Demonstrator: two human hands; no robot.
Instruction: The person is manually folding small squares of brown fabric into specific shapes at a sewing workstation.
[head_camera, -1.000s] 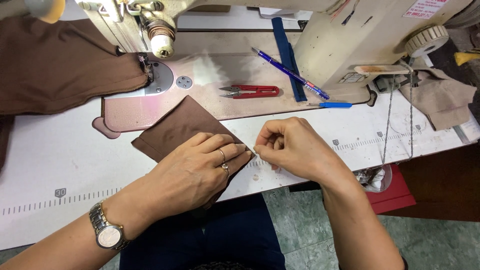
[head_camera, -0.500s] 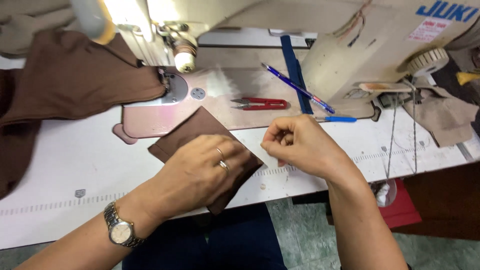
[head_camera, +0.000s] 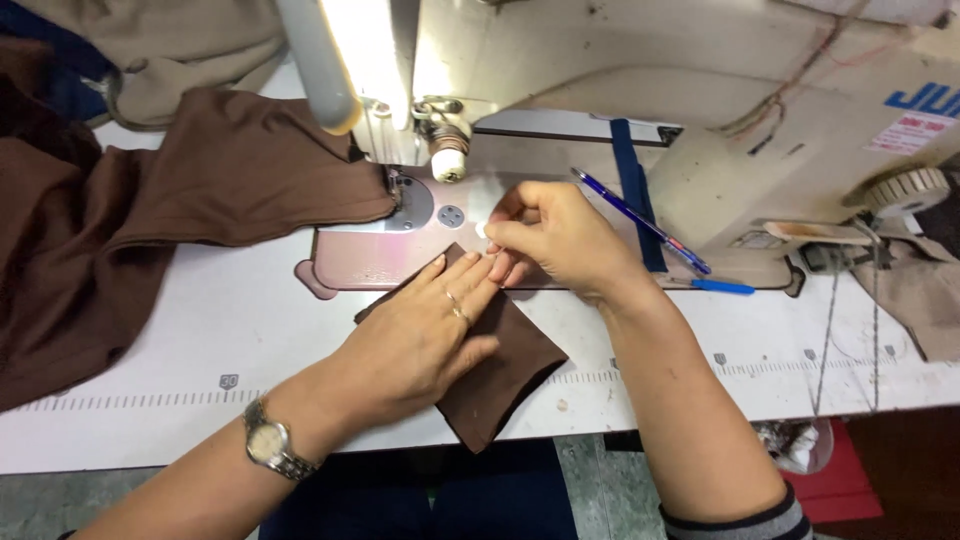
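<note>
small brown fabric piece (head_camera: 500, 370): flat on the white counter (head_camera: 200, 330), its far corner on the sewing machine bed (head_camera: 370, 255). left hand (head_camera: 420, 340): palm down on it, grip open, fingers flat. right hand (head_camera: 555, 240): at that far corner, grip pinched together; contents too small to tell. blue pen (head_camera: 640, 220): just beside the right hand. large brown cloth (head_camera: 150, 210): heaped left.

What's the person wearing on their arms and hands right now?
The left hand has a thin ring on one finger and a silver metal wristwatch with a pale round dial. The right hand is bare; a dark cuff with grey stripes sits on that arm.
</note>
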